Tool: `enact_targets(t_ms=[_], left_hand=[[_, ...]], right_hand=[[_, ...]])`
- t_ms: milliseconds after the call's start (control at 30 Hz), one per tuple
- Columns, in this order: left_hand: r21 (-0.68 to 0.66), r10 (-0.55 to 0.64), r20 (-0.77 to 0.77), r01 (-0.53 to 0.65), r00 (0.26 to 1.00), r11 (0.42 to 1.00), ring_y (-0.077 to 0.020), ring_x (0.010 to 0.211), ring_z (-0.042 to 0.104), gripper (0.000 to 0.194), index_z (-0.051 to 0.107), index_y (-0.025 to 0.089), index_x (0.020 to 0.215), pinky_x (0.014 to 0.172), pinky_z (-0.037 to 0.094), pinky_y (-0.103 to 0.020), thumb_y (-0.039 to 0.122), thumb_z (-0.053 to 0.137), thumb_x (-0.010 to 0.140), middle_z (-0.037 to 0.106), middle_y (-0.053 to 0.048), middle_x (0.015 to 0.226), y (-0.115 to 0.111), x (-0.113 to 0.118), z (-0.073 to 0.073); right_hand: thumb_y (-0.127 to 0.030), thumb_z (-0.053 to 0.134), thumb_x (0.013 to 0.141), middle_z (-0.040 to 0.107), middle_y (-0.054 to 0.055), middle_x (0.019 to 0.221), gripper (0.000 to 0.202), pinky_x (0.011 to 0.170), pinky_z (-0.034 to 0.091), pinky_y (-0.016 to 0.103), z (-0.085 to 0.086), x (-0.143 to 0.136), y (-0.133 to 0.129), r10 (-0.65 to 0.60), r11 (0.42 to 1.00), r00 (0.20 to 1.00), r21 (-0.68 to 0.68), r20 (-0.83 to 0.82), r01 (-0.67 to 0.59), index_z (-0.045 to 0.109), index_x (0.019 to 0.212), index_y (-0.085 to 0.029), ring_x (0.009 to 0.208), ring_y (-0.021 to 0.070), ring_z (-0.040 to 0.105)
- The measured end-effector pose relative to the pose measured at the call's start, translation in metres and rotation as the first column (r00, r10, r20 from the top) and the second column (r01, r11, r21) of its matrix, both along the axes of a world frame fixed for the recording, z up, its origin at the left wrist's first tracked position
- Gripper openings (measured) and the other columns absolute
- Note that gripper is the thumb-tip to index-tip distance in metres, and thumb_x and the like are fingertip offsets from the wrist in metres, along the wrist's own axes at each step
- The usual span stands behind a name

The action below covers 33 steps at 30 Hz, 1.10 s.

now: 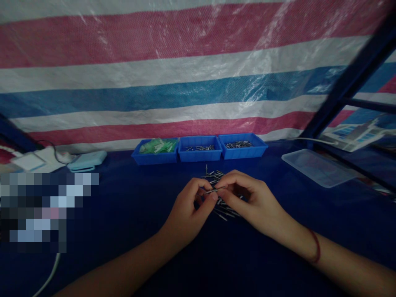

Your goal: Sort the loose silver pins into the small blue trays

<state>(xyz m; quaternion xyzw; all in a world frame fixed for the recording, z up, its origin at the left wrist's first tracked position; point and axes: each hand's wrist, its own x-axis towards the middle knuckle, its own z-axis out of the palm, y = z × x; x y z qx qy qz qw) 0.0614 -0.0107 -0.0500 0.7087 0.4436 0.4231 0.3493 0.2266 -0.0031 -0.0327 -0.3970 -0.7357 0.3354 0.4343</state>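
My left hand (191, 208) and my right hand (252, 202) meet over the middle of the dark blue table (133, 198). Between the fingertips of both hands lies a thin metal piece (213, 191), pinched from either side. Under and behind the fingers is a loose pile of similar thin metal pieces (227, 211), partly hidden by my hands. A dark red band circles my right wrist.
Three blue bins stand at the back: one with green bags (158, 145), a middle bin (199, 155) and a right bin (243, 153) with metal pieces. A clear plastic lid (318, 167) lies right; a light blue case (88, 161) and cables lie left.
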Motion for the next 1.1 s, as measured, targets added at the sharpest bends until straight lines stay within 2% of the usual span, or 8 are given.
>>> enact_targets(t_ms=[333,533,633,700,800,867,967,1100], left_hand=[[0.103,0.028,0.056,-0.034,0.998,0.994,-0.0146,0.074,0.053,0.006,0.049,0.020,0.088,0.068,0.044,-0.028,0.024,0.052,0.084,0.052,0.000,0.079,0.001,-0.003,-0.003],[0.045,0.046,0.077,-0.050,0.996,0.998,-0.0127,0.067,0.051,0.008,0.046,0.020,0.086,0.063,0.043,-0.028,0.028,0.049,0.087,0.049,0.001,0.075,-0.001,-0.004,-0.001],[0.012,0.009,0.144,-0.010,0.989,1.000,-0.0114,0.065,0.052,0.010,0.041,0.021,0.095,0.061,0.043,-0.027,0.027,0.046,0.089,0.050,0.002,0.079,-0.001,-0.003,-0.003],[0.009,-0.016,0.186,0.014,0.983,1.000,-0.0106,0.064,0.053,0.020,0.035,0.023,0.106,0.061,0.044,-0.027,0.025,0.046,0.089,0.050,0.001,0.085,-0.002,-0.002,-0.005],[0.035,-0.035,0.155,0.030,0.987,0.999,-0.0102,0.064,0.053,0.026,0.034,0.023,0.112,0.062,0.045,-0.027,0.022,0.046,0.089,0.051,0.000,0.087,-0.003,-0.001,-0.007],[0.085,-0.022,0.114,0.012,0.993,0.996,-0.0106,0.066,0.053,0.023,0.037,0.023,0.110,0.064,0.045,-0.028,0.020,0.045,0.088,0.052,0.000,0.085,-0.002,-0.002,-0.006],[0.177,0.030,0.084,-0.045,0.996,0.983,-0.0110,0.067,0.054,0.022,0.040,0.023,0.109,0.065,0.045,-0.027,0.018,0.045,0.088,0.053,0.001,0.085,0.003,-0.008,0.000],[0.227,-0.016,-0.209,0.065,0.978,0.972,-0.0125,0.071,0.054,0.007,0.050,0.019,0.092,0.066,0.044,-0.027,0.018,0.047,0.087,0.056,0.000,0.080,0.014,-0.021,0.011]], right_hand=[[-0.032,0.058,0.080,0.059,0.000,0.069,0.015,0.049,0.041,0.024,-0.004,-0.005,0.001,0.063,0.983,0.993,-0.167,-0.100,-0.079,0.063,0.083,-0.019,0.056,0.0106,0.051],[-0.038,0.056,0.081,0.055,-0.002,0.062,0.022,0.047,0.038,0.023,0.000,-0.007,0.000,0.094,0.948,0.990,-0.294,-0.104,-0.121,0.061,0.075,-0.018,0.052,0.0093,0.047],[-0.039,0.055,0.081,0.054,-0.001,0.061,0.023,0.047,0.038,0.023,0.005,0.000,0.008,0.014,0.981,0.999,-0.193,-0.049,-0.024,0.060,0.074,-0.018,0.052,0.0099,0.047],[-0.039,0.054,0.081,0.056,0.000,0.064,0.023,0.050,0.039,0.024,0.009,0.010,0.022,-0.147,0.989,0.989,-0.032,-0.009,0.146,0.061,0.076,-0.017,0.054,0.0110,0.049],[-0.039,0.053,0.082,0.061,0.004,0.070,0.024,0.057,0.042,0.027,0.010,0.034,0.054,-0.502,0.840,0.862,0.277,0.069,0.467,0.062,0.078,-0.017,0.059,0.0139,0.053],[-0.041,0.053,0.081,0.063,0.006,0.074,0.028,0.061,0.042,0.031,0.006,0.051,0.075,-0.649,0.739,0.734,0.394,0.198,0.547,0.064,0.082,-0.016,0.062,0.0169,0.055],[-0.044,0.053,0.081,0.063,0.008,0.076,0.037,0.062,0.043,0.032,-0.006,0.068,0.091,-0.704,0.708,0.636,0.386,0.316,0.591,0.062,0.096,-0.012,0.067,0.0205,0.058],[-0.038,0.052,0.082,0.062,0.006,0.075,0.034,0.061,0.043,0.031,-0.014,0.066,0.081,-0.652,0.757,0.674,0.354,0.348,0.550,0.060,0.102,-0.013,0.064,0.0184,0.058]])
